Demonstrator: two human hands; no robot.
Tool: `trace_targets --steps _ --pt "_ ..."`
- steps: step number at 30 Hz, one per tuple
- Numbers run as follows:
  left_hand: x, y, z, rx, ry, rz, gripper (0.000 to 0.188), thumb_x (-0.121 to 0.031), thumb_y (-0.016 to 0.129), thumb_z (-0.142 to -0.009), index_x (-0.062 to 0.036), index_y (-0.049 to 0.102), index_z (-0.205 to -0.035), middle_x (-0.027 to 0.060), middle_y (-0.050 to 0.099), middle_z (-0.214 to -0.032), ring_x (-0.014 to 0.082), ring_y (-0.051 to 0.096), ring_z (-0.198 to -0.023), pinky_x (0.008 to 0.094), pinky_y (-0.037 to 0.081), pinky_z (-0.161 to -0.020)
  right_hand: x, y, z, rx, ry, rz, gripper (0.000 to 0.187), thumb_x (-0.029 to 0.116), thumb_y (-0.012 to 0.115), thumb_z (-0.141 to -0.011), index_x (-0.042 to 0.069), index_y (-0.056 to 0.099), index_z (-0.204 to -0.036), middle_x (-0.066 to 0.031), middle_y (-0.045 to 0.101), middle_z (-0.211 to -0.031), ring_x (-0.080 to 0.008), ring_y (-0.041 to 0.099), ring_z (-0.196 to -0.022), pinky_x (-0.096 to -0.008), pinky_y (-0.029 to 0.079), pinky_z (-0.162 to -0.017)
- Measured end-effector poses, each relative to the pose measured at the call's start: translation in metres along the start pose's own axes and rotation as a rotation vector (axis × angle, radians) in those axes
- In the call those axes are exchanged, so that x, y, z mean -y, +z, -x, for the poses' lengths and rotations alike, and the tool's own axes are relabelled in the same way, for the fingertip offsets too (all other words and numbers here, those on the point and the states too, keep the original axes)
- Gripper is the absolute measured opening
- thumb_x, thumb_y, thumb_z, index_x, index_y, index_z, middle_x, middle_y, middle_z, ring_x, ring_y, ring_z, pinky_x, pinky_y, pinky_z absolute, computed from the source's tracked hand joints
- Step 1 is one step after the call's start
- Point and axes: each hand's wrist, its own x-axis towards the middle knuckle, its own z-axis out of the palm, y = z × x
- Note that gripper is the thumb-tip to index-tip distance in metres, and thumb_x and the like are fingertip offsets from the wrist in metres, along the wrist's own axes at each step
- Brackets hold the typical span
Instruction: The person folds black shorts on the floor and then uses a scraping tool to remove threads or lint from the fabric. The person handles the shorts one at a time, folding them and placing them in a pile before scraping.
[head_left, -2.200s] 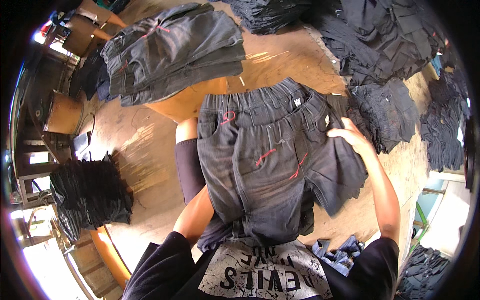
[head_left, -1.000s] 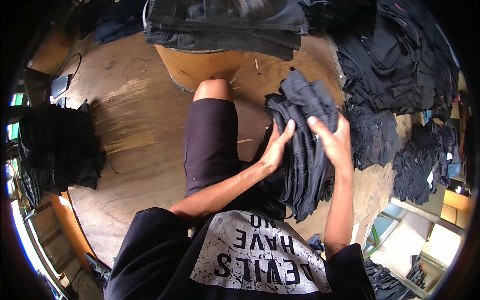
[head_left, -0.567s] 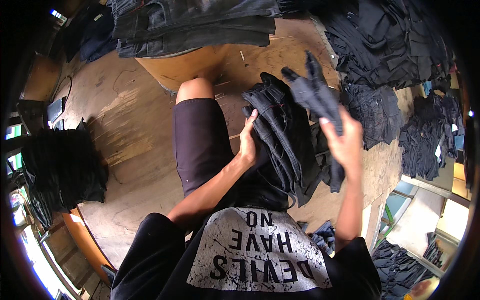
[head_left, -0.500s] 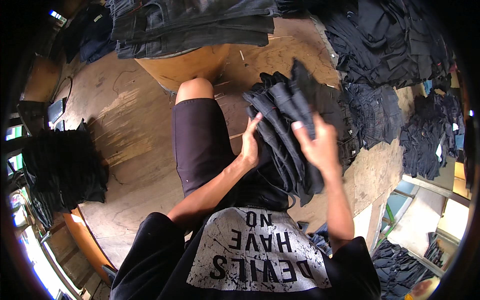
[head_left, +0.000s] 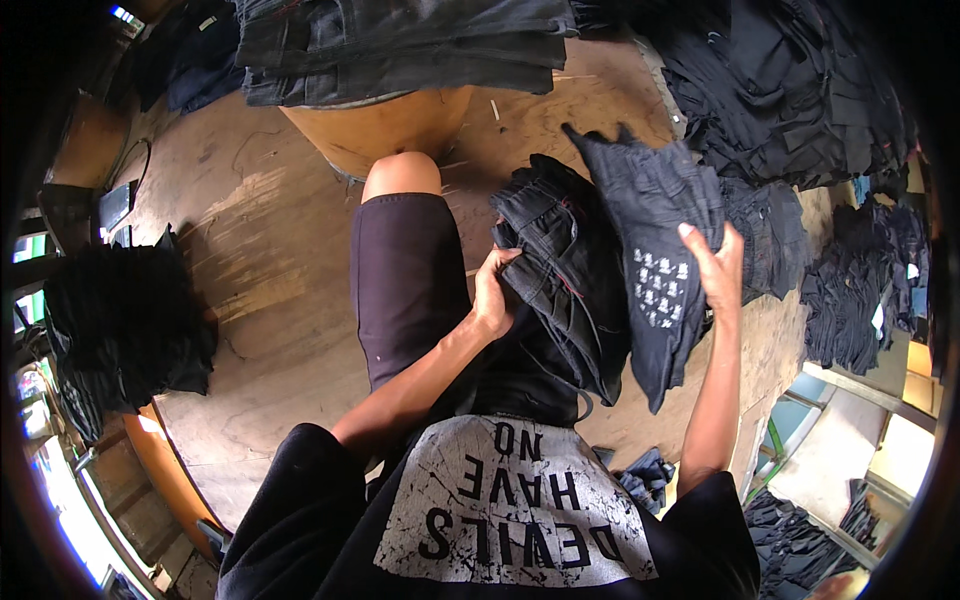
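The right hand (head_left: 712, 268) is gripping a dark folded garment with a white print (head_left: 655, 265), hanging just right of the black folded stack (head_left: 560, 280) that the left hand (head_left: 493, 298) is steadying.

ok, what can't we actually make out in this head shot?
- Right hand: palm hidden behind the dark patterned garment it lifts.
- Left hand: fingertips buried in the folded black denim stack.
- Black clothing heaps, top right: single pieces indistinguishable, bent by the fisheye rim.
- Lower stack: hidden by the person's torso.
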Motion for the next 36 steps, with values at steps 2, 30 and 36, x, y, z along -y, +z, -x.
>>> trace_targets --steps 2,30,36 --pt "0.002 -0.001 0.001 0.068 0.017 -0.002 0.037 -0.031 0.06 -0.096 -0.0084 0.072 -0.123 0.0087 0.076 -0.122 0.0263 0.071 -0.113 0.0455 0.054 -0.109 0.0 0.001 -0.005 0.024 -0.119 0.006 0.029 0.014 0.078 -0.1 -0.006 0.075 -0.12 -0.011 0.081 -0.106 -0.0144 0.074 -0.087 -0.0321 0.06 -0.085" --pt "0.001 -0.016 0.009 0.463 0.104 -0.458 0.112 0.012 0.058 -0.088 -0.0155 0.0 -0.18 0.0025 0.041 -0.169 0.0134 0.053 -0.134 0.0281 0.043 -0.113 -0.016 0.092 0.026 0.331 -0.362 0.611 0.098 0.045 0.081 -0.093 -0.006 0.036 -0.164 -0.0389 0.075 -0.111 -0.0542 0.076 -0.1 -0.0565 0.061 -0.09" --pt "-0.001 -0.02 0.006 0.475 0.298 -0.769 0.112 0.012 0.06 -0.084 -0.0117 0.007 -0.18 0.0082 0.02 -0.183 0.0193 0.033 -0.159 0.0307 0.034 -0.124 -0.018 0.125 0.04 0.103 -0.229 0.738 0.114 0.06 0.092 -0.079 -0.008 0.043 -0.156 -0.0382 0.075 -0.11 -0.0554 0.074 -0.101 -0.0607 0.06 -0.087"
